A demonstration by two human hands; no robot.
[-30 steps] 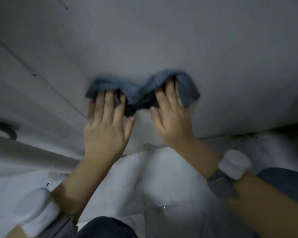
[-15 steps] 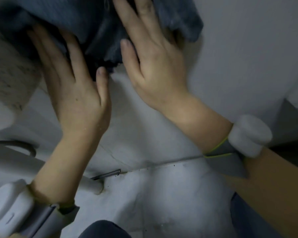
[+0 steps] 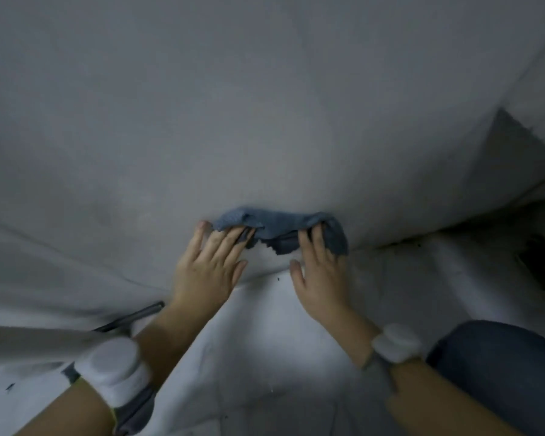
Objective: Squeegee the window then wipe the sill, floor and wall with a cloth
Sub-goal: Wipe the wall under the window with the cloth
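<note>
wall (image 3: 265,105) grey, meets pale floor (image 3: 265,357) | both hands' fingers (image 3: 224,243) straight, pressing cloth (image 3: 280,228)

Bare wall (image 3: 265,105) is stretching open above the cloth (image 3: 280,223); a dark metal bar (image 3: 139,314) is crowding the left, a knee (image 3: 501,366) the lower right.

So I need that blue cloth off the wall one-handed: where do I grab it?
Probably the bunched middle of the blue cloth, from below between the left hand and right hand: folds hang loose there, while its ends lie pinned flat to the wall.
</note>
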